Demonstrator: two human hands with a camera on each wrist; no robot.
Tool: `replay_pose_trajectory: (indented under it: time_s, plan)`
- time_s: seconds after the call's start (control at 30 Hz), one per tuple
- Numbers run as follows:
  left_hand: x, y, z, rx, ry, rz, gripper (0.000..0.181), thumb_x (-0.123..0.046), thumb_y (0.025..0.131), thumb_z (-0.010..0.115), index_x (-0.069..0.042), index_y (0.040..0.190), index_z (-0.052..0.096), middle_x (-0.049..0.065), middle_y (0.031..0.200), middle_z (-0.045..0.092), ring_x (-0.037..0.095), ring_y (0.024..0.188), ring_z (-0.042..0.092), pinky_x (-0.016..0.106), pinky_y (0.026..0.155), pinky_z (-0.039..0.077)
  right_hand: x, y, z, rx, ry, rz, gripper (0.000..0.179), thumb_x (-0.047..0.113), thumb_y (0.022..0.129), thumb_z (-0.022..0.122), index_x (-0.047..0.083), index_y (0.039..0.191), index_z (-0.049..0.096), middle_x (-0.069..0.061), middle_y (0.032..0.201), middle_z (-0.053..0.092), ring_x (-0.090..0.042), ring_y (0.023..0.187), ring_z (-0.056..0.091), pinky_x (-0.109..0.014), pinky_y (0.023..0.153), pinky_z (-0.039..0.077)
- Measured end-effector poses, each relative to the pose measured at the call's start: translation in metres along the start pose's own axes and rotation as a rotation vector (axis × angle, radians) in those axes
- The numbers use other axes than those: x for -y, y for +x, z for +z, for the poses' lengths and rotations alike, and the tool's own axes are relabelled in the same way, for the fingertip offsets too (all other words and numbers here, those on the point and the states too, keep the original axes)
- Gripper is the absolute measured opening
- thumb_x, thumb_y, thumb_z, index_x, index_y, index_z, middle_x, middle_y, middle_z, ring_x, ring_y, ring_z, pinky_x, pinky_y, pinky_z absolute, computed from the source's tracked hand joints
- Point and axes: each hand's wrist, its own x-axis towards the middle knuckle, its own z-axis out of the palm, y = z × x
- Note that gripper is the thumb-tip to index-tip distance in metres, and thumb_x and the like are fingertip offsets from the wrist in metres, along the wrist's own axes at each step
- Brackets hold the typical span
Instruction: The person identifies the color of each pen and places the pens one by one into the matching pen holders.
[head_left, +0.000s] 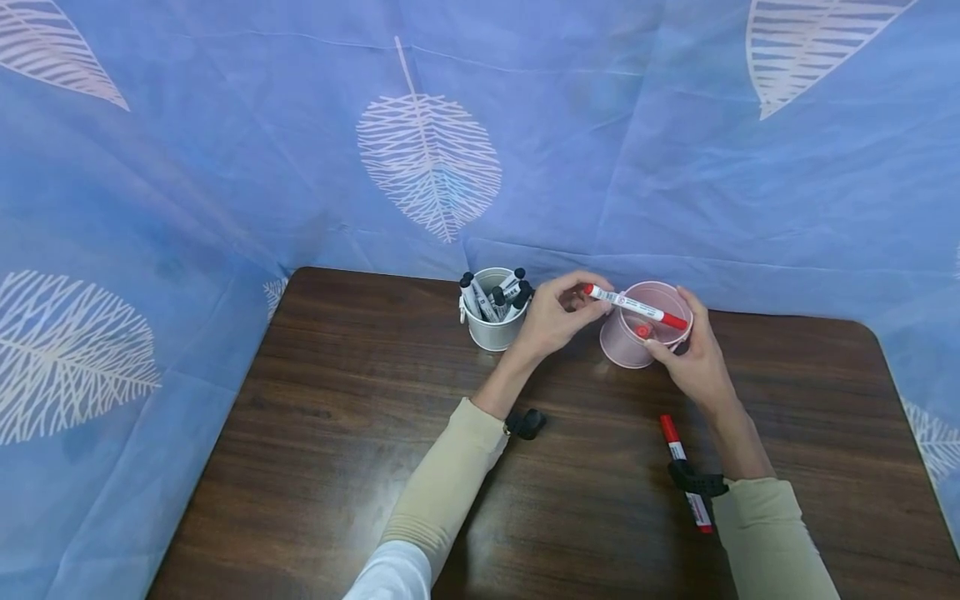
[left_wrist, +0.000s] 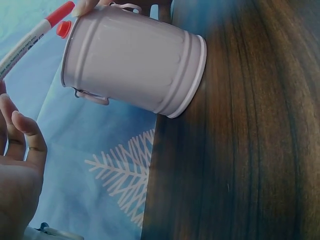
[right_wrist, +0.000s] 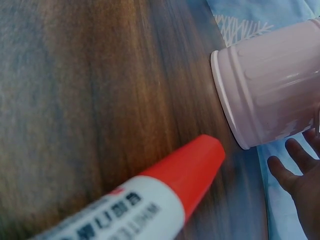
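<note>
My left hand [head_left: 558,312] pinches a red-capped whiteboard marker [head_left: 633,306], which lies slantwise above the mouth of a small pink metal bucket [head_left: 628,346]. In the left wrist view that marker [left_wrist: 25,47] is at the upper left, over the left hand's curled fingers [left_wrist: 32,135]. With thumb and fingers, my right hand [head_left: 701,358] holds the bucket's right side at the rim. Another marker's red end [head_left: 643,331] shows inside the bucket. On the table by the right wrist lies a further red marker [head_left: 698,510], partly hidden by the wrist strap; its red cap [right_wrist: 197,167] looms large in the right wrist view.
Left of the pink bucket stands a white metal bucket [head_left: 495,337] holding several black-capped markers [head_left: 483,300]. Both are near the back edge of the dark wooden table [head_left: 330,433]. Behind it hangs a blue cloth [head_left: 300,150] with white leaf prints.
</note>
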Motion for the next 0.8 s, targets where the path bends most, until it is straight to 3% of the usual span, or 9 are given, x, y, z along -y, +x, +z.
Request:
replay_pose_trajectory:
  time_s: [0.23,0.43,0.63,0.7,0.8]
  plan:
    - [0.001,0.001,0.002,-0.019,0.025,0.004,0.019,0.006,0.087,0.071,0.007,0.106,0.068,0.011,0.089,0.065,0.027,0.075,0.057,0.033,0.070,0.051,0.002,0.001,-0.001,-0.004,0.005,-0.015,0.090,0.001,0.088,0.072,0.008,0.158,0.015,-0.023,0.151,0.031,-0.040,0.136,0.030,-0.065,0.112,0.019]
    - [0.004,0.003,0.004,-0.012,0.025,0.014,0.019,0.007,0.088,0.070,0.007,0.106,0.068,0.008,0.086,0.063,0.033,0.075,0.056,0.030,0.068,0.049,0.004,0.002,-0.001,-0.004,0.019,-0.013,0.089,0.000,0.088,0.071,0.005,0.157,0.016,-0.025,0.151,0.032,-0.042,0.137,0.028,-0.065,0.113,0.016]
    - [0.028,0.006,0.008,-0.016,0.080,0.016,0.019,0.003,0.088,0.072,0.003,0.107,0.070,0.012,0.087,0.063,0.032,0.075,0.055,0.027,0.066,0.047,0.004,0.002,0.000,-0.002,0.020,-0.018,0.088,0.000,0.089,0.071,0.005,0.157,0.015,-0.027,0.150,0.031,-0.046,0.137,0.027,-0.066,0.112,0.015]
    - [0.035,0.007,0.009,-0.005,0.098,0.026,0.020,0.001,0.088,0.073,0.001,0.108,0.071,0.012,0.091,0.066,0.028,0.077,0.057,0.026,0.068,0.048,0.004,0.001,0.000,-0.002,0.021,-0.015,0.088,0.000,0.089,0.071,0.005,0.157,0.015,-0.027,0.151,0.031,-0.046,0.138,0.027,-0.066,0.113,0.015]
    - [0.039,0.007,0.009,0.051,0.144,0.043,0.032,-0.004,0.088,0.076,-0.003,0.120,0.070,0.009,0.112,0.068,0.019,0.097,0.061,0.026,0.081,0.050,0.005,0.001,0.000,-0.007,0.016,-0.017,0.088,0.002,0.090,0.071,0.008,0.158,0.015,-0.027,0.151,0.030,-0.046,0.137,0.028,-0.066,0.112,0.016]
